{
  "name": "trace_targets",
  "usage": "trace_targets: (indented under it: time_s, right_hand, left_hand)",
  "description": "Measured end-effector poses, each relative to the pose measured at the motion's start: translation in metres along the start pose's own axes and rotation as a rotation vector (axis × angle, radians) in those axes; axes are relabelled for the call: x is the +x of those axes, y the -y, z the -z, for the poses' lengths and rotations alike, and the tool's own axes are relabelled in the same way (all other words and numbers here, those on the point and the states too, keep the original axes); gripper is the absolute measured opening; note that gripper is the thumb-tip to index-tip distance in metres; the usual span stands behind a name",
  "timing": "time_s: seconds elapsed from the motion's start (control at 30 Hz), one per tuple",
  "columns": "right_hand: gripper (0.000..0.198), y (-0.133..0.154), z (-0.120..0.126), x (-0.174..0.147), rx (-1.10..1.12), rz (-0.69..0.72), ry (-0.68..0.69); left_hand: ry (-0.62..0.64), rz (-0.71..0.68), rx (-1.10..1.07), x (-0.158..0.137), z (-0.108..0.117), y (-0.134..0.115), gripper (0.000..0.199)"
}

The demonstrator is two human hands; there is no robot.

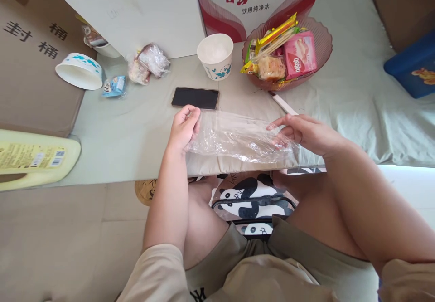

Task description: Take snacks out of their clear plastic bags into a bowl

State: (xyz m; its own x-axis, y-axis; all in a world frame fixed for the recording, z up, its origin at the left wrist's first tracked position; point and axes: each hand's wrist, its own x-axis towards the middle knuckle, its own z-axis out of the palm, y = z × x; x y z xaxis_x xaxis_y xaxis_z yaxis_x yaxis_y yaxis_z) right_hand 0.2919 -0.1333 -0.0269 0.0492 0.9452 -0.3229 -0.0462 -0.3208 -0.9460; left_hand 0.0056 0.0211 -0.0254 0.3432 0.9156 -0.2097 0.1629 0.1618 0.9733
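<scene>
A clear plastic bag (234, 136) is stretched between my two hands above the front edge of the cloth-covered surface. My left hand (183, 127) is closed, with thumb and fingers pinching the bag's left end. At the other end, my right hand (306, 134) has its fingers stretched apart. Its fingertips show through the thin plastic; whether they are inside the bag or behind it, I cannot tell. Just beyond my left hand lies a black phone (195, 98). A white-handled tool (284, 104) lies past the bag, near my right hand, its kind unclear.
A paper cup (215, 57) stands beside a pink bowl (322, 48) of packaged snacks. Leftward are wrapped food (149, 61), a blue packet (114, 86) and a tipped paper cup (79, 71). A yellow jug (37, 159) is at far left, a blue container (413, 66) at right.
</scene>
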Motion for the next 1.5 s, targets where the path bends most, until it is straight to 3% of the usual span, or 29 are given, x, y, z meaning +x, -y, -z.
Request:
trace_targets:
  time_s: [0.1,0.17,0.23,0.33,0.4,0.43,0.5,0.57,0.67,0.73,0.8,0.9,1.1,1.2,1.27,1.37,1.5]
  right_hand:
    - [0.046,-0.006,0.004,0.010,-0.038,0.120,-0.191]
    - [0.036,-0.008,-0.003,0.018,-0.045,0.221,-0.217]
    - [0.034,-0.007,-0.017,0.025,-0.056,0.244,-0.060]
    - [0.026,-0.004,-0.041,0.029,-0.163,0.169,0.323]
    - [0.019,-0.002,-0.053,0.027,-0.200,0.130,0.478]
    - [0.022,-0.001,-0.058,0.025,-0.181,0.129,0.487]
    - [0.027,-0.001,-0.063,0.024,-0.077,0.144,0.398]
    - [0.029,-0.003,-0.066,0.024,0.028,0.142,0.259]
    - [0.028,-0.006,-0.066,0.029,0.107,0.087,0.103]
    - [0.024,-0.008,-0.066,0.031,0.149,0.048,0.054]
    - [0.035,-0.008,-0.066,0.032,0.200,0.044,0.031]
    - [0.050,-0.007,-0.066,0.031,0.270,0.105,0.014]
    - [0.017,-0.006,-0.062,0.031,0.397,0.213,0.069]
    - [0.020,-0.006,-0.061,0.033,0.432,0.208,0.108]
    - [0.036,-0.008,-0.060,0.035,0.426,0.189,0.091]
    - [0.051,-0.011,-0.061,0.037,0.330,0.161,-0.057]
    - [0.030,-0.012,-0.061,0.037,0.190,0.189,-0.134]
  left_hand:
    - [0.145,0.084,-0.005,0.000,-0.006,-0.005,0.039]
    - [0.242,0.143,0.006,0.000,-0.012,-0.006,0.041]
    - [0.319,0.221,0.033,0.002,-0.018,-0.007,0.042]
    - [0.327,0.278,0.018,0.008,-0.021,-0.008,0.041]
    - [0.271,0.215,-0.022,0.011,-0.020,-0.009,0.048]
    - [0.231,0.157,-0.045,0.011,-0.020,-0.010,0.058]
    - [0.165,0.053,-0.084,0.008,-0.023,-0.011,0.079]
    - [0.169,0.018,-0.114,0.003,-0.031,-0.009,0.084]
    - [0.338,0.107,-0.116,-0.005,-0.046,-0.001,0.062]
    - [0.382,0.185,-0.106,-0.007,-0.052,0.005,0.044]
    - [0.356,0.231,-0.091,-0.007,-0.055,0.007,0.034]
    - [0.336,0.194,-0.088,-0.006,-0.053,0.004,0.030]
    - [0.236,0.135,-0.243,-0.010,-0.046,-0.004,0.011]
    - [0.250,0.172,-0.331,-0.009,-0.045,-0.004,0.003]
    - [0.245,0.193,-0.353,-0.006,-0.045,-0.003,0.016]
    - [0.219,0.201,-0.327,-0.003,-0.046,0.001,0.041]
    - [0.229,0.117,-0.244,-0.002,-0.046,0.011,0.039]
